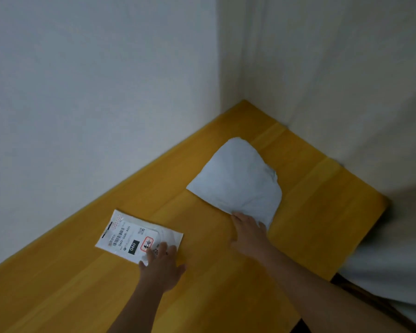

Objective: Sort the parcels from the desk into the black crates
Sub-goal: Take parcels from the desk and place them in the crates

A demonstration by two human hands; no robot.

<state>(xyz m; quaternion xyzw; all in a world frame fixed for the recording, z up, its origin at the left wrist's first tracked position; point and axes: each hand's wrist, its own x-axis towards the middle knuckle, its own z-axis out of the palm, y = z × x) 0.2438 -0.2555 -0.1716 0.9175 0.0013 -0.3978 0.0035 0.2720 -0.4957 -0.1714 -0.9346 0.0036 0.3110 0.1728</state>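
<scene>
I see my left hand [162,266] flat with spread fingers on the labelled white flat parcel [135,236] on the desk [214,272], my right hand [249,230] gripping the puffy plain white parcel's [238,179] near corner.

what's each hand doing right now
Left hand: open, fingers spread flat on the labelled flat parcel.
Right hand: grips the near corner of the plain white parcel.
</scene>
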